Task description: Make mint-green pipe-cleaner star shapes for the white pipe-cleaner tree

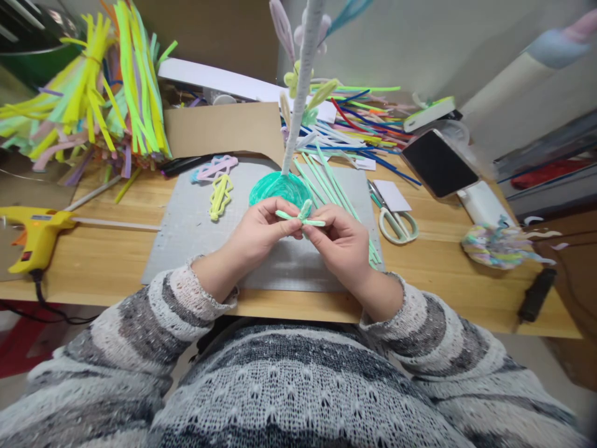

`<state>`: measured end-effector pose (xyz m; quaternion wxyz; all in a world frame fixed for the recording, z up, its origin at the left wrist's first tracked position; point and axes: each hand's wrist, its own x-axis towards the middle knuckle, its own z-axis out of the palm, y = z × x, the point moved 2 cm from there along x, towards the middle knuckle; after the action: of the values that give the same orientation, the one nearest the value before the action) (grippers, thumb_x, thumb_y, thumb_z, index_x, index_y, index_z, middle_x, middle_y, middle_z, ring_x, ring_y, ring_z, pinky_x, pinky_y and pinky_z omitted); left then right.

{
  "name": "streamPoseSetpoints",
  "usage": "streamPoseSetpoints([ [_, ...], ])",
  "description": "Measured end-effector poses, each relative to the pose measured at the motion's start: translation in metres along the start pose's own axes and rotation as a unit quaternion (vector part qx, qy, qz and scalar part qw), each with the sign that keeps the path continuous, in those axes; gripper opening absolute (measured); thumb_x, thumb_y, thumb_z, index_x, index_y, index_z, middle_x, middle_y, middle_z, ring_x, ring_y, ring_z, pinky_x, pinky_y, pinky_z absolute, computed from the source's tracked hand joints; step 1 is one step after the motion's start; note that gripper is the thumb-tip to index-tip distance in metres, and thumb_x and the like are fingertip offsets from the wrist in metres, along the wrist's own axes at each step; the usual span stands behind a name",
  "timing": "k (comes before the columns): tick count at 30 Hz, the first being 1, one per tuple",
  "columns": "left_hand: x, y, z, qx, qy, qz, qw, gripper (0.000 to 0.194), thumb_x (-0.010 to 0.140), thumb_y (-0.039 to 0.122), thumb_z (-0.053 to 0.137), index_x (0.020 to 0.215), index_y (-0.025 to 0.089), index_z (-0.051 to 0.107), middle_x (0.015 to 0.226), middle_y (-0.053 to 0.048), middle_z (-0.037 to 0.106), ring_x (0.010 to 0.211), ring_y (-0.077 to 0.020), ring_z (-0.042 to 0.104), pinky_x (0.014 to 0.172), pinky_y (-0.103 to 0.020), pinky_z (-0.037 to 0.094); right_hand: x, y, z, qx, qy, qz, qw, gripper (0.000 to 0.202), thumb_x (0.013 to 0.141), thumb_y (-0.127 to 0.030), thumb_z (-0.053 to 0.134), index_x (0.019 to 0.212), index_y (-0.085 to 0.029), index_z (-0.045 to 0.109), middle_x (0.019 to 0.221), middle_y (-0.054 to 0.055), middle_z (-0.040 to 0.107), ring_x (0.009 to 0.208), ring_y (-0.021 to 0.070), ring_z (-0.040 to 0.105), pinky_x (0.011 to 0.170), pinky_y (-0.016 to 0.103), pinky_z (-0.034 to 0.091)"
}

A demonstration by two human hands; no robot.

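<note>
Between my two hands is a small mint-green flower shape bent from pipe cleaner, its looped petals spread out. My left hand pinches its left side with thumb and forefinger. On the other side, my right hand grips it with thumb and curled fingers. Just behind stands a round green base with a white wrapped stem rising from it, bearing pastel loops and flowers. Loose mint-green pipe cleaners lie beside the base, partly hidden by my right hand. The grey cutting mat is underneath.
At left are a yellow glue gun and bundled pipe cleaners. Bent yellow and pink-blue pieces lie on the mat. Scissors, a phone and a pastel scrunchie-like bundle are at right. Cardboard stands behind.
</note>
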<state>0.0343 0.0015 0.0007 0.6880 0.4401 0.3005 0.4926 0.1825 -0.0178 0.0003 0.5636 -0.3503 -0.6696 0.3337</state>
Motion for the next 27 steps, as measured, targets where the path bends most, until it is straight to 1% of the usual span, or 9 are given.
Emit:
streamPoseSetpoints([
  [4,-0.001,-0.001,-0.002,0.015,0.036,0.042,0.998,0.022,0.061,0.025,0.086,0.067,0.018,0.066,0.079,0.001,0.062,0.079,-0.0099,0.059,0.074,-0.022,0.047,-0.001,0.002,0.004,0.066,0.015,0.046,0.997,0.011,0.082,-0.029,0.069,0.084,-0.021,0.063,0.075,-0.001,0.059,0.069,0.0119,0.058,0.061,0.026,0.049],
  [6,-0.001,-0.001,-0.002,0.008,0.037,0.042,0.998,0.02,0.06,0.023,0.086,0.065,0.018,0.067,0.079,0.001,0.062,0.081,-0.0097,0.058,0.077,-0.022,0.046,-0.001,0.004,0.006,0.092,0.022,0.06,0.994,0.011,0.081,-0.03,0.07,0.084,-0.021,0.064,0.073,-0.002,0.059,0.065,0.0103,0.055,0.058,0.024,0.047],
  [8,0.0,-0.003,0.0,-0.024,0.028,0.02,0.999,0.02,0.059,0.021,0.086,0.065,0.018,0.068,0.077,0.002,0.063,0.078,-0.0094,0.058,0.076,-0.022,0.046,-0.002,0.007,0.007,0.13,0.022,0.081,0.988,0.01,0.081,-0.03,0.07,0.082,-0.021,0.065,0.07,-0.003,0.058,0.059,0.0083,0.052,0.055,0.023,0.045],
  [13,0.002,-0.007,0.002,-0.125,0.011,-0.095,0.987,0.024,0.059,0.025,0.086,0.069,0.016,0.066,0.069,0.002,0.064,0.068,-0.0092,0.059,0.071,-0.023,0.048,-0.001,0.015,0.005,0.159,0.032,0.163,0.973,0.018,0.076,-0.036,0.074,0.075,-0.021,0.065,0.067,-0.003,0.058,0.054,0.0078,0.049,0.051,0.022,0.042],
  [15,0.002,-0.006,0.001,-0.096,0.015,-0.101,0.99,0.024,0.062,0.027,0.085,0.074,0.016,0.067,0.07,0.002,0.065,0.068,-0.0093,0.059,0.069,-0.023,0.047,0.001,0.015,0.004,0.15,0.03,0.183,0.971,0.021,0.074,-0.038,0.076,0.073,-0.02,0.064,0.064,-0.003,0.058,0.054,0.0079,0.048,0.05,0.022,0.042],
  [18,0.001,-0.002,-0.004,0.047,0.044,-0.064,0.996,0.023,0.066,0.029,0.082,0.078,0.015,0.068,0.067,0.001,0.063,0.061,-0.0085,0.054,0.06,-0.021,0.042,0.005,0.013,0.004,0.142,0.004,0.197,0.97,0.025,0.072,-0.04,0.077,0.071,-0.019,0.063,0.061,-0.004,0.057,0.053,0.008,0.049,0.052,0.023,0.042],
  [21,0.0,0.002,-0.007,0.159,0.082,-0.029,0.984,0.02,0.067,0.027,0.08,0.075,0.015,0.067,0.063,0.002,0.06,0.056,-0.0088,0.05,0.053,-0.021,0.037,0.006,0.013,0.004,0.139,-0.018,0.213,0.967,0.031,0.071,-0.046,0.076,0.072,-0.019,0.061,0.061,-0.004,0.057,0.055,0.0088,0.05,0.052,0.023,0.042],
  [24,0.0,0.004,-0.006,0.18,0.083,-0.013,0.98,0.018,0.066,0.026,0.079,0.074,0.015,0.067,0.063,0.001,0.06,0.058,-0.0103,0.052,0.054,-0.022,0.038,0.006,0.015,0.004,0.137,-0.023,0.216,0.966,0.032,0.071,-0.046,0.076,0.073,-0.019,0.059,0.062,-0.004,0.058,0.057,0.0091,0.051,0.054,0.023,0.043],
  [27,0.0,0.004,-0.004,0.172,0.077,-0.016,0.982,0.018,0.065,0.025,0.079,0.072,0.015,0.066,0.062,0.001,0.06,0.058,-0.0103,0.052,0.055,-0.022,0.039,0.004,0.015,0.005,0.125,-0.018,0.195,0.973,0.026,0.073,-0.04,0.075,0.072,-0.019,0.061,0.065,-0.003,0.061,0.058,0.0093,0.053,0.057,0.024,0.045],
])
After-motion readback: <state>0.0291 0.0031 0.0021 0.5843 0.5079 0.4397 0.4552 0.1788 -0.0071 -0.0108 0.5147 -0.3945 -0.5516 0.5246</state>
